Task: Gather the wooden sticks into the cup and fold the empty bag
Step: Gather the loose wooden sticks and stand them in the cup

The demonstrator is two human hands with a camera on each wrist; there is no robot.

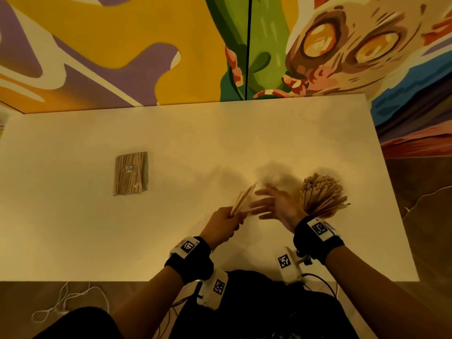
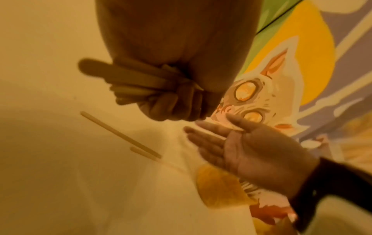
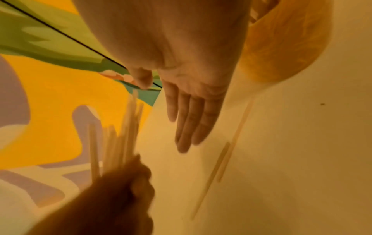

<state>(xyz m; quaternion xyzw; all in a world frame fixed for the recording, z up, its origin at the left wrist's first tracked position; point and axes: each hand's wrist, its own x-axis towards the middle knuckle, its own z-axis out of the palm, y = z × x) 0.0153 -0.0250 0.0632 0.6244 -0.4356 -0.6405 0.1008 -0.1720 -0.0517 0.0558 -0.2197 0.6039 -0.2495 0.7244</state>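
Left hand (image 1: pixel 221 226) gripping blurred sticks (image 1: pixel 242 200), right hand (image 1: pixel 275 205) flat, fingers straight; cup hidden under its sticks

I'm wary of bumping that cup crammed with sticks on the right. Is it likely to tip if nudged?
Probably fairly tippy: in the head view the sticks fan out wide and lean past the cup, which is mostly hidden behind the right hand, so its weight likely sits high. A nudge may also shake loose sticks out, since they look unbound. The smooth white table might let it slide first.
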